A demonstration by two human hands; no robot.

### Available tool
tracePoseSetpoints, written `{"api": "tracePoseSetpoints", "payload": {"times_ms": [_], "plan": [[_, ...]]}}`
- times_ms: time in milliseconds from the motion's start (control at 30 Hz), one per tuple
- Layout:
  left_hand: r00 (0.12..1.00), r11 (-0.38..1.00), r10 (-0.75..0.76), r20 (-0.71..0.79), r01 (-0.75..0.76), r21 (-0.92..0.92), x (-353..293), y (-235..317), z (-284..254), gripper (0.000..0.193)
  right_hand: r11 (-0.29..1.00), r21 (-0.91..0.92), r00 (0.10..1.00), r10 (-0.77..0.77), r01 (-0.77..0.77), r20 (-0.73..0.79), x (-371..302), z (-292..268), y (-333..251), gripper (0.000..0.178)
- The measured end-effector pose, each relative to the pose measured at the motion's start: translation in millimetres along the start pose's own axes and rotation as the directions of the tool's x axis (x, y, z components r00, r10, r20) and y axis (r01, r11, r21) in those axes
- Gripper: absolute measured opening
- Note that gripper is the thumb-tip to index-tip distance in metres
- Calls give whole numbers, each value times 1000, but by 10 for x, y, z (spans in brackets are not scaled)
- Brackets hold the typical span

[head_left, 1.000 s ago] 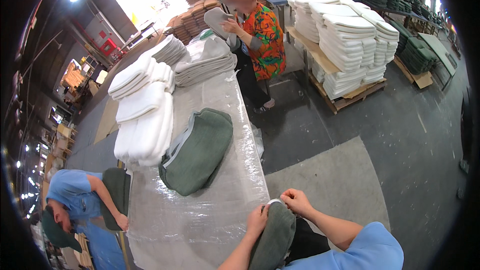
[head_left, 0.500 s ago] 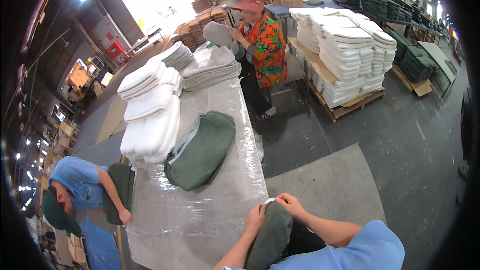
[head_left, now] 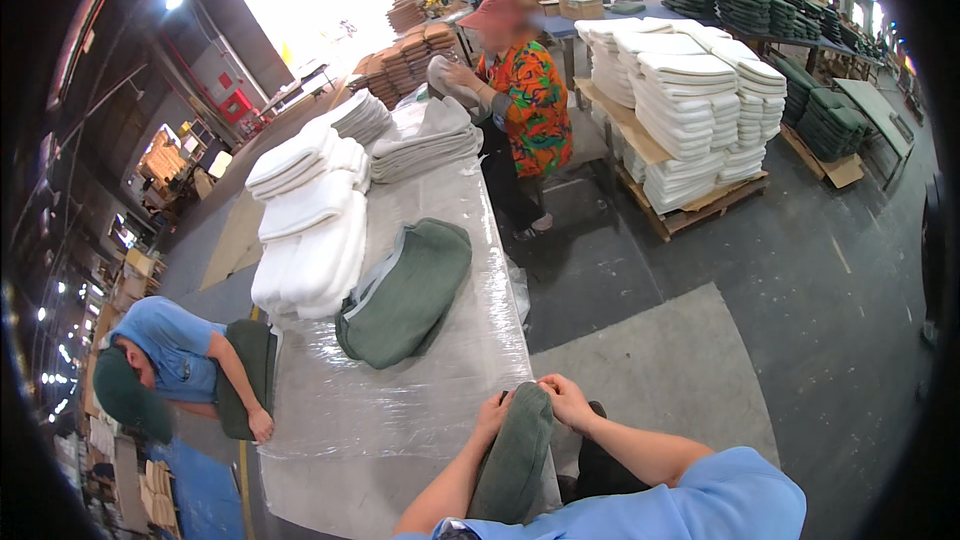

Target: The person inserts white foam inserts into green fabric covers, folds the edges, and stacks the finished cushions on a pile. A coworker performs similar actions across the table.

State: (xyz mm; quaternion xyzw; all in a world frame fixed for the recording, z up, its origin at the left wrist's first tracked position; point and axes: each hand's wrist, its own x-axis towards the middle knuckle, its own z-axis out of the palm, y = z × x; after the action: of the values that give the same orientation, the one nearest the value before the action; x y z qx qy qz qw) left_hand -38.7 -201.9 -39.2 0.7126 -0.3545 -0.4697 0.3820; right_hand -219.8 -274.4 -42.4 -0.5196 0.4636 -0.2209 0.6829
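Observation:
A dark green fabric cushion (head_left: 512, 470) stands on its edge at the near right of the table, in front of my body. My left hand (head_left: 492, 417) grips its left side near the top end. My right hand (head_left: 566, 402) is closed on the same end from the right, fingers bent at the edge; the fingertips of both hands are partly hidden behind the fabric. Farther up the table lies another green cushion (head_left: 410, 295) with a pale grey edge along its left side, touched by neither hand.
The table (head_left: 420, 420) has a clear plastic covering. White foam pads (head_left: 310, 240) and grey covers (head_left: 425, 140) are stacked at its far end. A co-worker at left (head_left: 165, 350) holds a green cushion; another in a bright shirt (head_left: 535, 100) sits beyond. White pads (head_left: 690, 110) fill a pallet.
The cushion in my hands has turned more upright and shifted left, and its white edge strip is now out of sight. The seated co-worker's grey piece has moved lower.

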Motion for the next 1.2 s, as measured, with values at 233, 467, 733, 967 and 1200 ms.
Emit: {"api": "tracePoseSetpoints", "payload": {"times_ms": [233,467,733,967,1200], "plan": [[999,984,43,-27,-37,173,-20,-18,-18,44,998,56,999,40,-41,12,-155,33,156,35],[998,967,31,55,-44,253,-8,10,-91,47,964,185,974,165,-192,153,-240,-8,300,44],[988,904,141,-67,-101,414,-187,-23,24,45,935,247,941,183,-256,285,-636,-31,446,37],[991,988,-129,19,126,91,-131,-28,147,66,986,149,985,46,-72,167,61,-530,152,25],[866,878,-376,329,447,-171,-142,261,53,53,968,-195,891,225,-159,393,235,-578,-415,19]]}}
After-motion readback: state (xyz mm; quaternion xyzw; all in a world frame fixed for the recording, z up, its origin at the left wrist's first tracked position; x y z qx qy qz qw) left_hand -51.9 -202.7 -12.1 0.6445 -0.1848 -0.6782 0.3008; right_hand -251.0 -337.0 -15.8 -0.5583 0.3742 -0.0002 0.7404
